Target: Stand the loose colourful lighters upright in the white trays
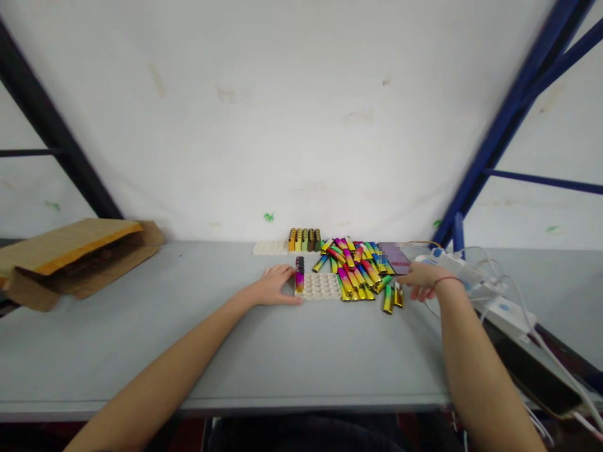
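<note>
My left hand (pixel 276 285) lies flat on the grey table (pixel 188 339), fingers spread, beside the left edge of a white tray with round holes (pixel 323 286). One multicoloured lighter (pixel 299 275) stands in that tray's left end. My right hand (pixel 421 280) reaches to the right side of a loose pile of rainbow-coloured lighters (pixel 358 267); its fingers curl down near two lighters (pixel 392 297) lying apart from the pile. Whether it grips one is unclear.
A second white tray (pixel 271 248) at the back holds a row of upright lighters (pixel 304 239). A brown cardboard envelope (pixel 70 254) lies at far left. White power strips and cables (pixel 494 295) sit at right, near a blue rack post (pixel 499 125).
</note>
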Tool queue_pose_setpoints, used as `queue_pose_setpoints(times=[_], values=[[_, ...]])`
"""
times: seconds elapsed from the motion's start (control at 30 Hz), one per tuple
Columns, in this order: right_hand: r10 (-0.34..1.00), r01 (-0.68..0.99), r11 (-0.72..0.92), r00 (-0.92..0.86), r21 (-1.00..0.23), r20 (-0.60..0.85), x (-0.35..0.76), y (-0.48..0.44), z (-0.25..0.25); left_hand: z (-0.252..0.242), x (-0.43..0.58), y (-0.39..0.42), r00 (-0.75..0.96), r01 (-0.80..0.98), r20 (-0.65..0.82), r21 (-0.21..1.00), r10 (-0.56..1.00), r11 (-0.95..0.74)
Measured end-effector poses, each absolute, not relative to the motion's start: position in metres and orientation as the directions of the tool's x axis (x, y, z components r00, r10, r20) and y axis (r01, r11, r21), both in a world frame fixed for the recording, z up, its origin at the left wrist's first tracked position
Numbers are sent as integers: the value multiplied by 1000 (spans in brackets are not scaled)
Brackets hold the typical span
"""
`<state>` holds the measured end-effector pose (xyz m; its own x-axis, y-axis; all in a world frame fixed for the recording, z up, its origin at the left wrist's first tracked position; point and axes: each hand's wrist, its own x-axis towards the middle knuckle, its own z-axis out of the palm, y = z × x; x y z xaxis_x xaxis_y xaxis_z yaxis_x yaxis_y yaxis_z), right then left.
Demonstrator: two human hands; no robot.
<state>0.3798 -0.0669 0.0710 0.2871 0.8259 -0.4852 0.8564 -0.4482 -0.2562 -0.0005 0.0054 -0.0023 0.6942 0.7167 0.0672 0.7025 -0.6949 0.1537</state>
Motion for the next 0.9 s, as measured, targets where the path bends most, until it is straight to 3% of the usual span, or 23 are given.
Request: queue_pose_setpoints(times=[0.1, 0.33, 0.4, 0.5, 0.57, 0.67, 0.77, 0.9], values=[[765, 817, -514, 300, -260, -570, 375, -69, 68, -2, -1, 5, 698, 700, 63, 155, 714, -698], [799, 841, -477, 294, -255, -524, 375, -63, 64, -1, -2, 5, 700, 694, 77, 158, 710, -702], [856, 847, -417, 244, -331, -455, 380, -63, 67, -1, -2, 5, 703, 691, 82, 158, 707, -706], [964, 788, -235, 113, -568, -242, 374, -65, 72, -1, -2, 5, 702, 690, 81, 164, 707, -705], [988, 655, -142, 52, -742, -143, 358, -64, 72, -2, -2, 6, 704, 687, 87, 169, 705, -707], [985, 346, -89, -110, -934, -135, 321, -59, 61, -4, -2, 6, 707, 682, 91, 172, 701, -711], [981, 99, 15, -193, -995, -5, 284, -52, 45, -3, -1, 5, 701, 692, 81, 166, 709, -703], [966, -118, -15, -256, -993, 16, 252, -48, 30, -1, -1, 4, 701, 690, 83, 177, 709, -702]])
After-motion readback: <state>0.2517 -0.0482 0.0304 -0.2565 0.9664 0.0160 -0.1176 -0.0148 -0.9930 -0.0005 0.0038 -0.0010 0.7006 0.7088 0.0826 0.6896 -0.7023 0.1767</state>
